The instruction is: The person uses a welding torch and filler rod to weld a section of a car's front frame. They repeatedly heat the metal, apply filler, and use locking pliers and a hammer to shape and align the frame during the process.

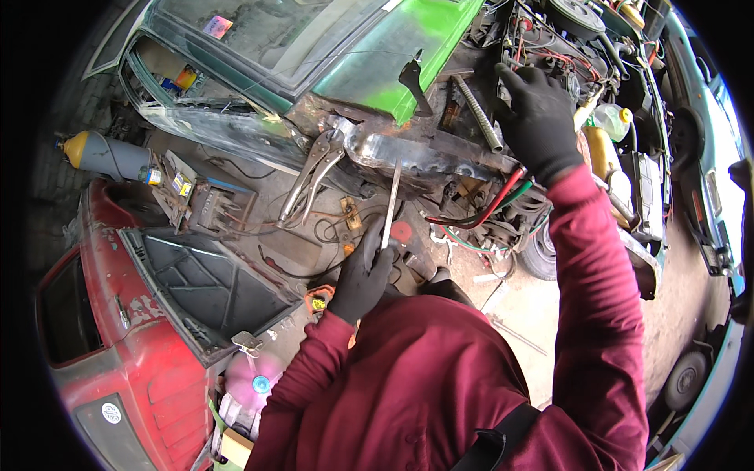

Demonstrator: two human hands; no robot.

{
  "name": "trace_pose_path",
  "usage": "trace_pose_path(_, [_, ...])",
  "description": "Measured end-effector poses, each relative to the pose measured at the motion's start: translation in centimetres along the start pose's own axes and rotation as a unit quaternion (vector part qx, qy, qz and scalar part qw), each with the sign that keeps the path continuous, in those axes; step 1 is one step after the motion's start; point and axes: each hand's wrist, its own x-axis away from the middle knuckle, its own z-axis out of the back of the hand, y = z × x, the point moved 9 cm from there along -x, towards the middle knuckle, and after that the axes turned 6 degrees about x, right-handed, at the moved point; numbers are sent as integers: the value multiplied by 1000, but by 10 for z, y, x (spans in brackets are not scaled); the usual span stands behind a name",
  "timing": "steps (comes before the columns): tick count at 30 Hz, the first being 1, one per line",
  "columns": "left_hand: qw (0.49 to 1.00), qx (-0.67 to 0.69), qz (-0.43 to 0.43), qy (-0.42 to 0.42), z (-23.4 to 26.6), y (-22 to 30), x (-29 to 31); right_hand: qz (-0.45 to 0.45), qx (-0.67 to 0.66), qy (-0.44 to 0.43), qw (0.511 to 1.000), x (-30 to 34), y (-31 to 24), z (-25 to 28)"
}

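A slim, straight metal bar (391, 206) is gripped in my left hand (362, 275), which wears a black glove. The bar's upper end meets the bare metal panel (393, 152) below the green bodywork; the shape of its lower end is hidden by my fingers. Locking pliers (316, 173) hang by their jaws from the panel's left part. My right hand (538, 118), also in a black glove, is raised beside the engine bay. Its fingers are bent and apart, with nothing visible in them. Just left of it lies a ribbed metal rod (476, 112).
Red and green cables (496, 202) loop over the panel's right end. Engine parts (577, 20) fill the upper right. At left are a gas cylinder (110, 155), a red vehicle body (126, 330) and a loose black panel (212, 290). Tools and hoses litter the floor.
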Motion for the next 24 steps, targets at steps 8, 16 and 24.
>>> trace_pose_path(8, [953,-197,-213,89,-21,38,-97,-64,-108,90,988,94,-3,66])
trace_pose_path(16, [867,-397,-262,152,-47,45,-177,-114,-127,93,981,149,8,62])
trace_pose_path(24, [773,-419,-419,226,-57,40,-204,-225,-212,15,951,176,18,27])
